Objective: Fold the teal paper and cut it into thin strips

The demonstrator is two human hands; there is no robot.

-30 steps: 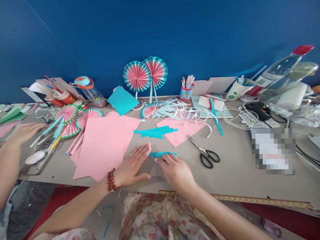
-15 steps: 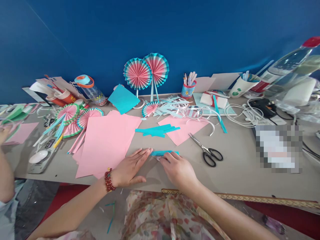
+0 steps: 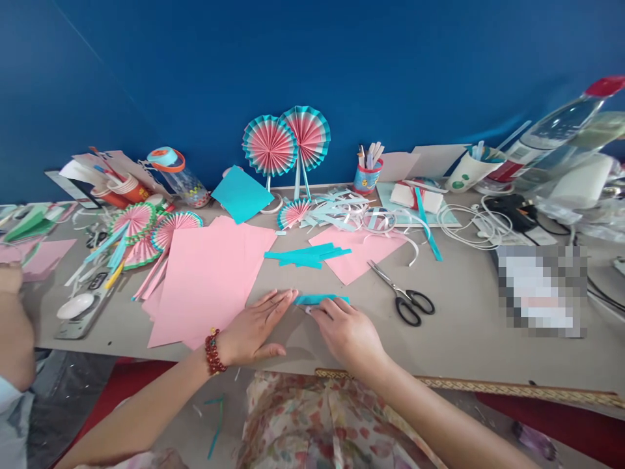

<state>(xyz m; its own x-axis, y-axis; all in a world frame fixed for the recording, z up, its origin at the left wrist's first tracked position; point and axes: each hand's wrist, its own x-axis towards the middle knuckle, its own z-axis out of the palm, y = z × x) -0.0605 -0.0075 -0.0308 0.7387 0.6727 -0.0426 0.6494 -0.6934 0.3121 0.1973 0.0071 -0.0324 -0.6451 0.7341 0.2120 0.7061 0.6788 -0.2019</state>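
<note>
A blue paper strip (image 3: 317, 299) lies on the table between my hands. My left hand (image 3: 258, 326), with a beaded bracelet at the wrist, rests flat at the strip's left end, fingers stretched out. Over the right part of the strip, my right hand (image 3: 344, 329) has its fingers curled together. A small white bit shows at its fingertips, too hidden to name. Just beyond lie several loose blue strips (image 3: 307, 254). Pink sheets (image 3: 209, 280) are stacked to the left, and black-handled scissors (image 3: 413, 306) lie to the right.
Finished paper fans (image 3: 269, 146) lean on the blue wall. A blue square sheet (image 3: 243, 195), a pile of white strips (image 3: 336, 212) and a pen cup (image 3: 368, 177) stand behind. A bottle (image 3: 551, 133) and cables are at right. Another person's arm (image 3: 14, 319) is at far left.
My hands stay almost in place; slightly more of the white bit shows at my right fingertips. The other person's arm at the left edge has shifted further into view.
</note>
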